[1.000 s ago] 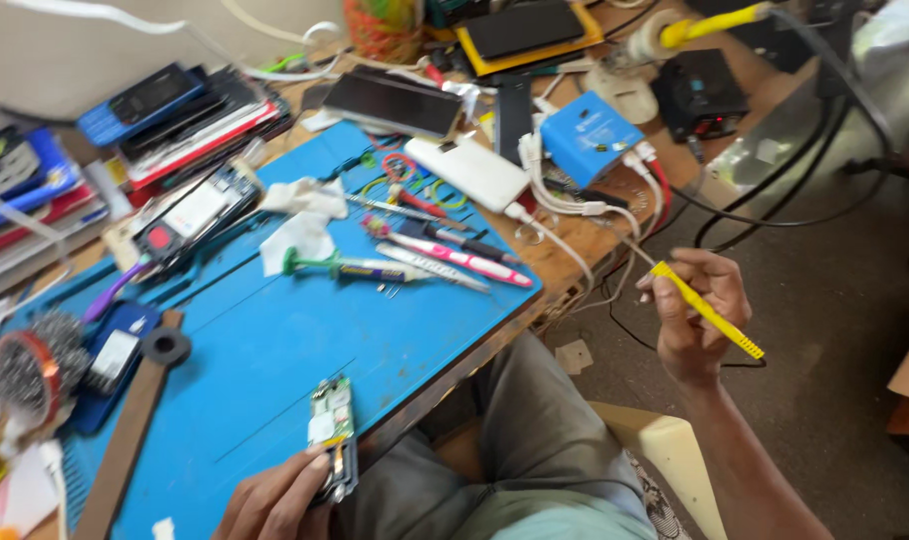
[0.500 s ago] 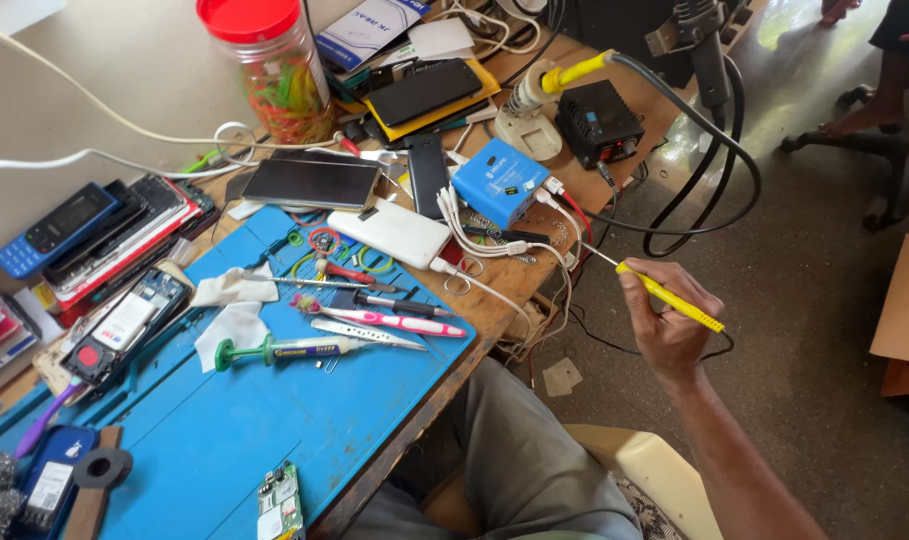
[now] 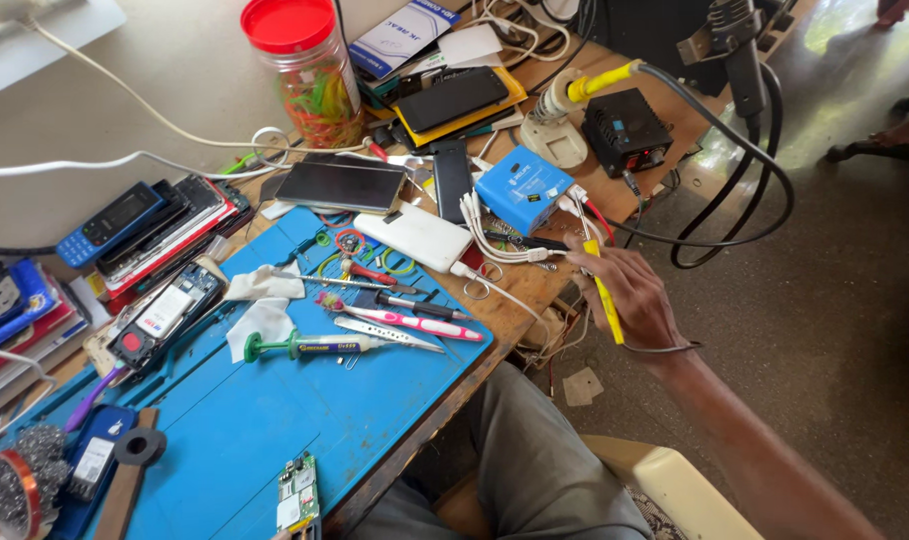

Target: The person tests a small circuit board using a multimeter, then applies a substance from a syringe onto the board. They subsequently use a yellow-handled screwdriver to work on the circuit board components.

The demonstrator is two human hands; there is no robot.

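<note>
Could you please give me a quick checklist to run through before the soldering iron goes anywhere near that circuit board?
1. Grip: right hand closed around the yellow soldering iron: ok.
2. Tip condition: hidden near the hand: cannot tell.
3. Cord: the iron's lead runs through tangled white cables at the bench edge: not ok.
4. Circuit board lies flat on the blue mat: ok.
5. Left hand steadying the board: out of view: cannot tell.
6. Iron stand within reach: ok.
</note>
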